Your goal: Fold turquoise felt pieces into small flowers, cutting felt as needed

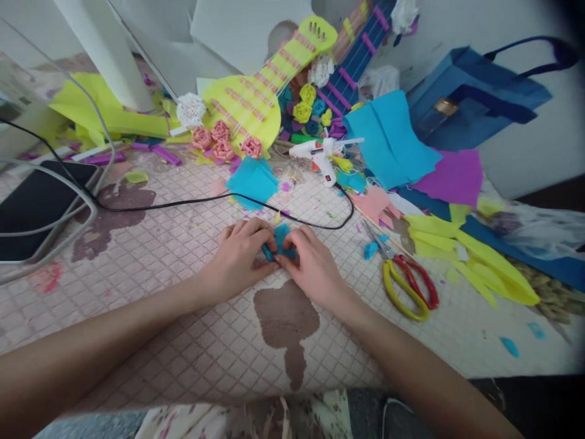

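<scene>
Both hands meet over a small piece of turquoise crepe paper point(282, 234) near the middle of the cloth. My left hand point(244, 250) pinches its left side between thumb and fingers. From the other side my right hand point(311, 259) closes on its right edge, the two thumbs almost touching. The fingers hide part of the paper, so its exact folds do not show. Just beyond the hands lies a turquoise paper square point(254, 182). Scissors with yellow and red handles point(406, 283) rest to the right of my right hand.
A white glue gun point(322, 160) lies behind, its black cord point(192, 202) crossing the patterned cloth point(192, 347). A yellow paper guitar point(249, 107) with pink paper roses point(222, 143) leans at the back. Coloured sheets, a blue bag point(475, 97) and a black tablet-like device point(39, 207) flank the area.
</scene>
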Motion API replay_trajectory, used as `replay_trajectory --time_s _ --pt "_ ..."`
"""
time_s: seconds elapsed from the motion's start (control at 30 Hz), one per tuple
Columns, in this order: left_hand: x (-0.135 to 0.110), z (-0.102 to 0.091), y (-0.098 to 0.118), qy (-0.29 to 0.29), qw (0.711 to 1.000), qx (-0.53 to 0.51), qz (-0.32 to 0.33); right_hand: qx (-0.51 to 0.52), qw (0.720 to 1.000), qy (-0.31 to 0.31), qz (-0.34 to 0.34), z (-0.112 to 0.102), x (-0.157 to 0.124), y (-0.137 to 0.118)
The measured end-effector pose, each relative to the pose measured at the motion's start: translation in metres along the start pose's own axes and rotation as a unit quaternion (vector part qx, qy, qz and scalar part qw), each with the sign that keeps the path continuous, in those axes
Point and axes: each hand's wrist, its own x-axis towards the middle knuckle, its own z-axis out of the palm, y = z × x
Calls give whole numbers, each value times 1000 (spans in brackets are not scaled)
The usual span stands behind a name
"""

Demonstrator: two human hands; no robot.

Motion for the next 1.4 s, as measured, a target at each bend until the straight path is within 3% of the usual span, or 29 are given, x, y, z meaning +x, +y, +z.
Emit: replay_trajectory --time_s 0.2,0.5,0.77,1.0,1.23,1.4 --pt "4 -4 -5 9 998 -67 -15 -21 1000 2 -3 1 -1 -3" --pt "9 -8 -18 15 995 -93 26 -20 1000 3 -11 0 0 -3" --pt "-1 6 -3 39 996 75 11 8 1000 2 -29 -3 -2 0" --pt "-3 2 -3 43 999 11 -2 66 997 -3 -43 -12 -2 6" --pt "-7 10 2 57 994 91 20 52 998 -3 -37 -4 -4 7" --pt "-8 9 1 49 995 89 18 95 995 -1 -43 -11 0 11"
